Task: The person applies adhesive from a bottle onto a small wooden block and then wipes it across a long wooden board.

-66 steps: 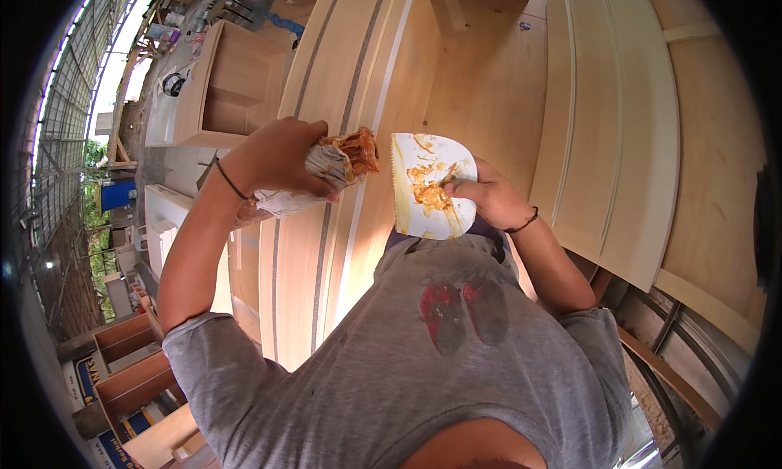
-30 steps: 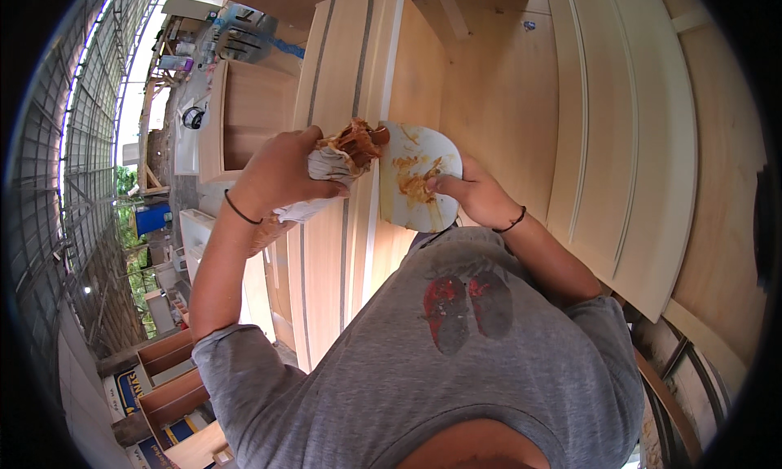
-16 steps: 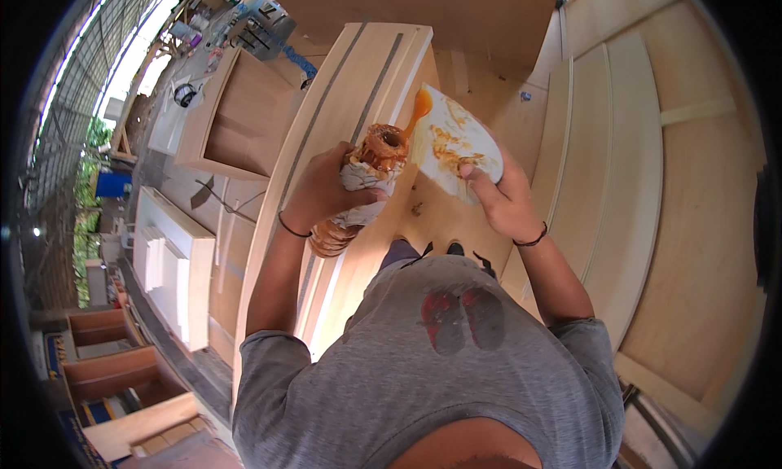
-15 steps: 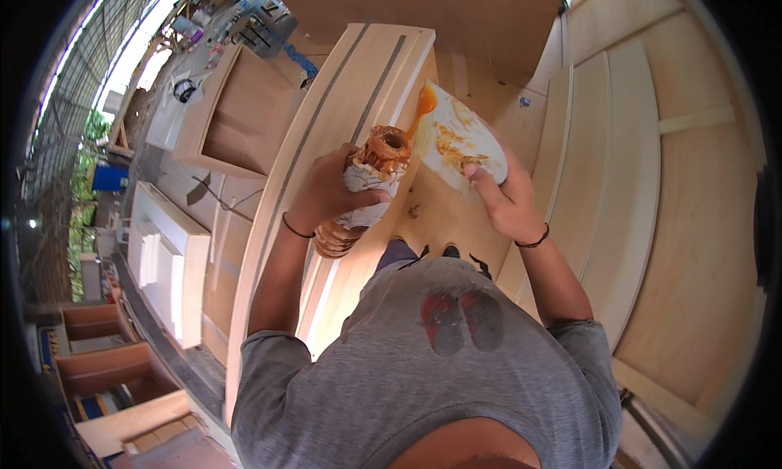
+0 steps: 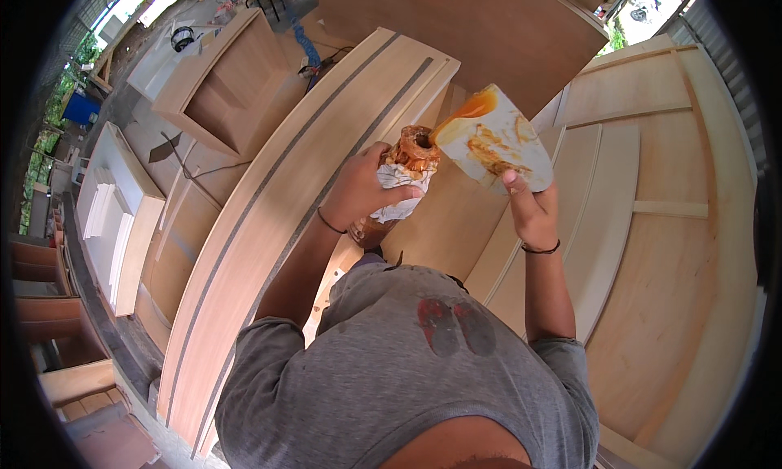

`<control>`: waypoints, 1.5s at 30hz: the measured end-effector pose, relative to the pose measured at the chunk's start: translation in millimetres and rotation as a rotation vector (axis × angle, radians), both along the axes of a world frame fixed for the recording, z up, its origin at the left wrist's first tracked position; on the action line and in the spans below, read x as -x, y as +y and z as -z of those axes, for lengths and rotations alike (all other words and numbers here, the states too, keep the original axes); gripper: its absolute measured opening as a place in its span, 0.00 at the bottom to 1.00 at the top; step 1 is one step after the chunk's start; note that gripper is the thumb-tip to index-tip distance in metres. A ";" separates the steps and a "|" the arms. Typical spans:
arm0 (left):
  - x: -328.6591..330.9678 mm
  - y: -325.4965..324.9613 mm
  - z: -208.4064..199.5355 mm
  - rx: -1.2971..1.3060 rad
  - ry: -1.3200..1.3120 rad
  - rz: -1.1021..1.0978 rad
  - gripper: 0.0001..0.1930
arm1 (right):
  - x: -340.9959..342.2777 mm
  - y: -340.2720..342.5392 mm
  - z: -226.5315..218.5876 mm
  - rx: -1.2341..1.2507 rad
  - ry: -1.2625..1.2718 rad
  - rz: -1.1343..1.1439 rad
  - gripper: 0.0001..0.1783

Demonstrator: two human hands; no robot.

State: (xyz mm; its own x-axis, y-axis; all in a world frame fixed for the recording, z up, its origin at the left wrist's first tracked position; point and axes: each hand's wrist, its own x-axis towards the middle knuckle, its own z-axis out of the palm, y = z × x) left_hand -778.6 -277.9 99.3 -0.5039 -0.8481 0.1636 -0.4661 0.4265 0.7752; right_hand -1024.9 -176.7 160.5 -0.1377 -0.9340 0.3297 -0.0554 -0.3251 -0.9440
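My left hand (image 5: 365,182) is closed around a bottle (image 5: 401,172), tilted, with its dark round mouth facing up. A wrinkled white wrap covers its middle, and thick orange-brown glue-like stuff coats its neck. In my right hand (image 5: 533,212), pinched between thumb and fingers, is a flat white spreader-like sheet (image 5: 515,133). Glossy orange stuff sits on its upper left corner, and brownish smears cross its face. That corner is close to the bottle's mouth; whether they touch I cannot tell. Below both hands lies a long pale wooden panel (image 5: 326,135) with two dark stripes.
An open wooden box cabinet (image 5: 224,86) stands at the upper left, and a white-topped panel piece (image 5: 106,216) lies farther left. A large brown board (image 5: 448,33) rises ahead. Pale curved panels (image 5: 603,225) lean on the right. A blue hose (image 5: 306,46) hangs near the cabinet.
The view has turned and both hands appear farther right. The sheet has tilted, and the orange stuff that hung toward the bottle now lies across its upper left corner. Both grips stay the same.
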 end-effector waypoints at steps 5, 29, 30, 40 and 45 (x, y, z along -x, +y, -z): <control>-0.3 -8.4 3.9 0.036 0.016 -0.029 0.40 | 3.7 -10.6 3.0 0.007 0.011 0.002 0.24; 2.7 -22.6 35.8 -0.023 0.190 -0.016 0.45 | -4.1 -38.2 -41.9 -0.051 0.370 -0.045 0.17; 3.0 -22.4 36.5 -0.029 0.193 -0.018 0.45 | -2.9 -37.3 -38.9 -0.078 0.323 -0.040 0.18; 3.9 -23.1 41.9 0.022 0.222 -0.038 0.45 | 9.7 -51.6 -9.4 -0.007 -0.252 -0.123 0.24; 3.2 -23.6 39.0 0.022 0.212 -0.037 0.45 | 13.3 -51.8 3.1 -0.026 -0.330 -0.159 0.25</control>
State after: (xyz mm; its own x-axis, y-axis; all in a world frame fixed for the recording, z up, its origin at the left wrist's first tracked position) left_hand -781.8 -301.5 60.2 -0.4250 -0.8604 0.2813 -0.3091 0.4301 0.8483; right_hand -1038.2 -228.5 157.5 -0.0850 -0.9598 0.2676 0.3031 -0.2808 -0.9106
